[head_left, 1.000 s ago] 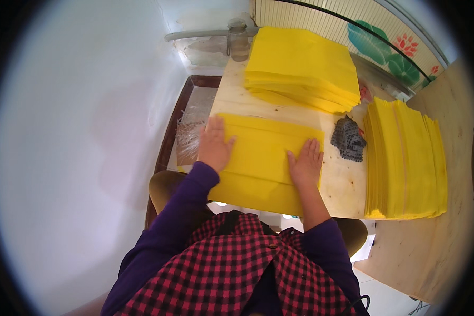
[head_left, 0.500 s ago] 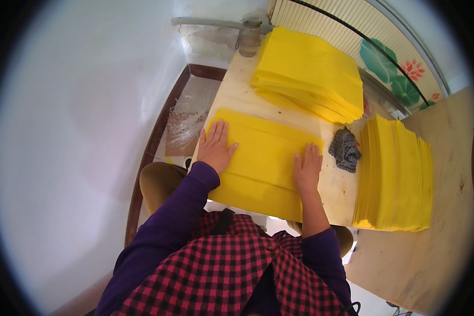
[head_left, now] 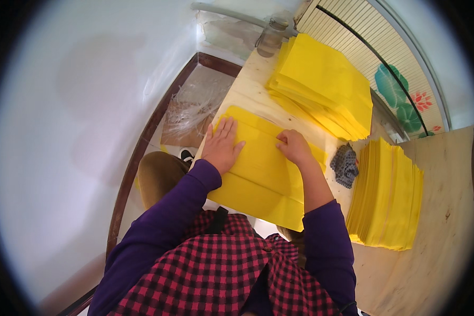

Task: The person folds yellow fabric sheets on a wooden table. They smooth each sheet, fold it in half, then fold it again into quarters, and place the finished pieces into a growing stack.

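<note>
Right hand (head_left: 295, 147) has slid from the sheet's right edge in to centre frame, fingers curled narrow and pressing the crease of the folded yellow paper sheet (head_left: 263, 171) on the pale plywood table (head_left: 247, 79), left hand (head_left: 222, 145) still flat, fingers spread, so the fold is being set.

my fingers (head_left: 227, 131) are on a matt, smooth yellow paper sheet (head_left: 263, 174), bench (head_left: 447, 210) is pale bare plywood, and that grey rag (head_left: 345, 164) looks knitted and rough
</note>
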Motion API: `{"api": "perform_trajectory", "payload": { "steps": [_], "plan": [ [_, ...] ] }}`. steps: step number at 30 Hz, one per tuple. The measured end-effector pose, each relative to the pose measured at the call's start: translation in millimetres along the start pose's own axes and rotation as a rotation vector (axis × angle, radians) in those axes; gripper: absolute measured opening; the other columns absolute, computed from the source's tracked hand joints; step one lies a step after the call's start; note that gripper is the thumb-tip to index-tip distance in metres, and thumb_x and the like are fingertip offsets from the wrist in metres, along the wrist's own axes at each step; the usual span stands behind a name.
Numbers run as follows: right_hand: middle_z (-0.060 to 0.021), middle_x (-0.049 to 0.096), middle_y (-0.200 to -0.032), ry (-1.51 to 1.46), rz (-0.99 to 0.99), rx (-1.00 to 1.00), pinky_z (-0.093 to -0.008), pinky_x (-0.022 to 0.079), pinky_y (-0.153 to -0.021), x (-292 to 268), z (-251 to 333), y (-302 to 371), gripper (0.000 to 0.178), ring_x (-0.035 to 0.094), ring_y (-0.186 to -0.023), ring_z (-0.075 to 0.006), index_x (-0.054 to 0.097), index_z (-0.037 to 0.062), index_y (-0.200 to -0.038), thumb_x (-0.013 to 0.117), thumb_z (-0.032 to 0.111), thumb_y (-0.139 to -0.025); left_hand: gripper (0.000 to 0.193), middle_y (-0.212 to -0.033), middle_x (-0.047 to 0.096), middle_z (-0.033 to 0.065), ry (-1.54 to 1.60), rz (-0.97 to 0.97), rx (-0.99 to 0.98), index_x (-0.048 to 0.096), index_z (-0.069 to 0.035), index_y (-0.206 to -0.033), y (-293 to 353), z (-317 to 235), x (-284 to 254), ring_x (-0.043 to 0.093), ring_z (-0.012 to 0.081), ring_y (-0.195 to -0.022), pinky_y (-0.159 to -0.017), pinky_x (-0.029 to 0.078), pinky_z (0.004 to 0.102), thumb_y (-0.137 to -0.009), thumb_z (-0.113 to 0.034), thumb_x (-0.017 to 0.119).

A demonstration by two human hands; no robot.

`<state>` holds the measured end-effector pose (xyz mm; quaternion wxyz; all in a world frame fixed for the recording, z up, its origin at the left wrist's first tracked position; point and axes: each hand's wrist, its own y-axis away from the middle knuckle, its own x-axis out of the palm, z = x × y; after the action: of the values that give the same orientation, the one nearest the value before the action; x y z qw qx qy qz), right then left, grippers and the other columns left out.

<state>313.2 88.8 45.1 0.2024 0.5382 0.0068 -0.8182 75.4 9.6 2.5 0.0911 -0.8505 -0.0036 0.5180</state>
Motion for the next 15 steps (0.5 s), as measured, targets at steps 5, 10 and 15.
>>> {"api": "perform_trajectory", "payload": {
  "steps": [5, 10, 15],
  "plan": [
    [-0.0143, 0.062, -0.084, 0.008, 0.125, -0.025, -0.0394, 0.047, -0.071, -6, 6, -10, 0.022, 0.059, -0.081, -0.0313, 0.059, 0.0035, -0.089, 0.069, 0.019, -0.076, 0.059, -0.151, 0.029, 0.0140, 0.137, -0.071, 0.017, 0.031, -0.001, -0.143, 0, 3, -7, 0.020, 0.0275, -0.143, -0.115, 0.009, 0.0469, -0.095, -0.031, 0.046],
    [-0.0148, 0.058, -0.075, -0.039, 0.094, -0.120, -0.0377, 0.044, -0.064, -29, 30, 22, 0.019, 0.056, -0.070, -0.0293, 0.049, 0.0019, -0.085, 0.065, 0.011, -0.078, 0.060, -0.152, 0.026, 0.0168, 0.205, -0.247, 0.094, 0.026, -0.001, -0.145, 5, 3, -30, 0.016, 0.0314, -0.143, -0.116, 0.007, 0.0453, -0.094, -0.025, 0.047],
    [-0.0141, 0.056, -0.074, -0.102, -0.186, -0.153, -0.0343, 0.044, -0.064, -66, 56, 86, 0.015, 0.056, -0.070, -0.0259, 0.048, 0.0024, -0.087, 0.062, 0.006, -0.081, 0.075, -0.153, 0.021, 0.0186, 0.520, -0.595, 0.097, 0.015, -0.001, -0.148, 14, -16, -69, 0.015, 0.0316, -0.143, -0.115, 0.010, 0.0444, -0.091, -0.024, 0.057]
  ]
}}
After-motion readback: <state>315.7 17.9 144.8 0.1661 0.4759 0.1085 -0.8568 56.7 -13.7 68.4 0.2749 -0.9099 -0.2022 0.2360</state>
